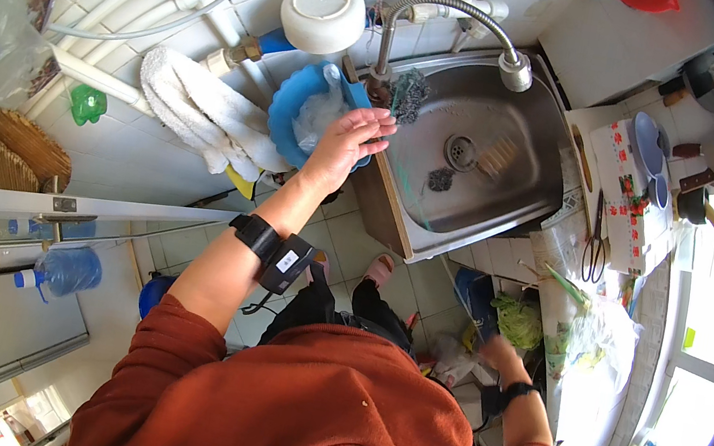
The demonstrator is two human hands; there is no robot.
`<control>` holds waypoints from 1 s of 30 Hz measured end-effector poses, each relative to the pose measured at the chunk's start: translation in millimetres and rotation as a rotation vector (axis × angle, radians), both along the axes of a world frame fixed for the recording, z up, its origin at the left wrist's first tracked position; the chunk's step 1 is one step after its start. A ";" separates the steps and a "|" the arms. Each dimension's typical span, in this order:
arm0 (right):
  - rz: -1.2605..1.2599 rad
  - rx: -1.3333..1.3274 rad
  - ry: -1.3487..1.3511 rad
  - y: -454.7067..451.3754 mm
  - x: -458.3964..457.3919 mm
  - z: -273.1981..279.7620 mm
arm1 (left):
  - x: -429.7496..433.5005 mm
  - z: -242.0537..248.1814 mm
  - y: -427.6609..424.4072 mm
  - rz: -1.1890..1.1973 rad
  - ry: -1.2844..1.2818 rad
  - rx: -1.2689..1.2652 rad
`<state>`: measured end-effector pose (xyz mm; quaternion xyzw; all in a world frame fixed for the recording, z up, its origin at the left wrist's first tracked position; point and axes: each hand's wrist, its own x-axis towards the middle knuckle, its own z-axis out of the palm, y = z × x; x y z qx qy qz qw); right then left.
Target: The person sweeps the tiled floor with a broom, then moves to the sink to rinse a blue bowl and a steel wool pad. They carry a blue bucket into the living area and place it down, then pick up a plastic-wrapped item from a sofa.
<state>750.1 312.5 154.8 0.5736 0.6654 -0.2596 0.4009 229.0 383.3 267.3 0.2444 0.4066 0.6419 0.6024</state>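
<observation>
My left hand (pixel 346 134) hangs over the left rim of the stainless steel sink (pixel 528 204), its fingers apart. Close to the fingertips runs a thin green strand (pixel 417 208), beginning at a dark mesh scourer (pixel 410 95) by the faucet base. The strand crosses the sink's left side and passes over its front rim. It leads down towards my right hand (pixel 501 354), which is low on the right, blurred and closed around the strand's end. Inside the sink, a smaller dark scourer clump (pixel 439 179) lies beside the drain (pixel 460 152).
The flexible faucet (pixel 514 73) arches over the sink. A blue basin (pixel 283 117) with clear plastic, a white bowl (pixel 323 14) and a white towel (pixel 198 100) are on the left. Scissors (pixel 595 250) lie on the right counter, above a lettuce-like vegetable (pixel 520 321).
</observation>
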 end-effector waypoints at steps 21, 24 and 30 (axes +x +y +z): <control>-0.619 -0.449 1.727 158.0 -360.6 244.2 | 9.8 30.7 1.5 -0.094 0.214 0.029; -0.664 -0.587 1.788 154.8 -390.5 228.3 | 13.1 35.3 1.5 -0.113 0.264 0.166; -0.441 -0.407 1.772 158.2 -419.1 221.0 | 12.7 32.3 -1.6 -0.248 0.288 0.154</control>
